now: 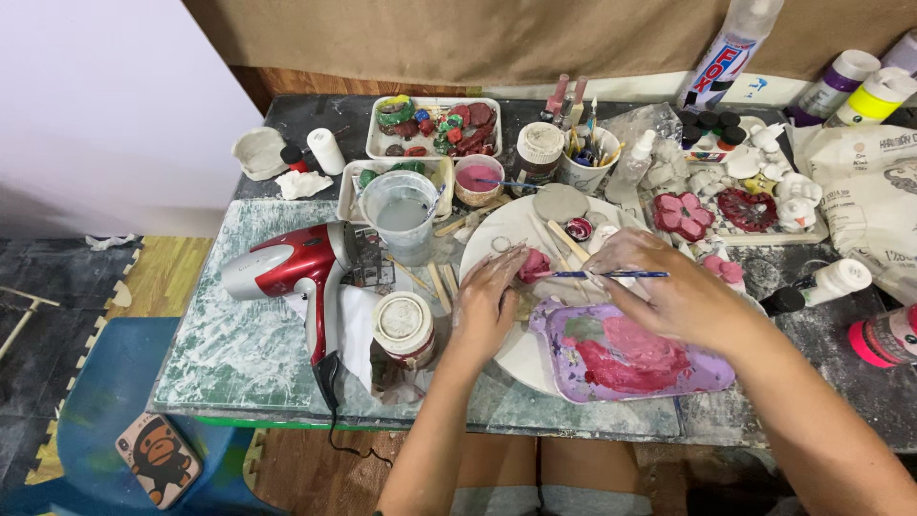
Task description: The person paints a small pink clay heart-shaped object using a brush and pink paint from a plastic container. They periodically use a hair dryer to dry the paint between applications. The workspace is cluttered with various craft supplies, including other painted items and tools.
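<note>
1. The left hand (485,304) is resting on a round white board (497,239), fingers pinching a small pink clay piece (533,265) near the middle of the scene.
2. The right hand (669,287) is gripping a thin blue paintbrush (611,275), fingers closed on its handle, bristle end pointing to 9 o'clock and touching the clay piece.
3. A lilac palette (573,377) smeared with pink paint is lying at 5 o'clock from the clay piece, under the right wrist.
4. A red hairdryer (296,266) is lying at 9 o'clock.
5. A cup of cloudy water (401,215) is standing at 11 o'clock.
</note>
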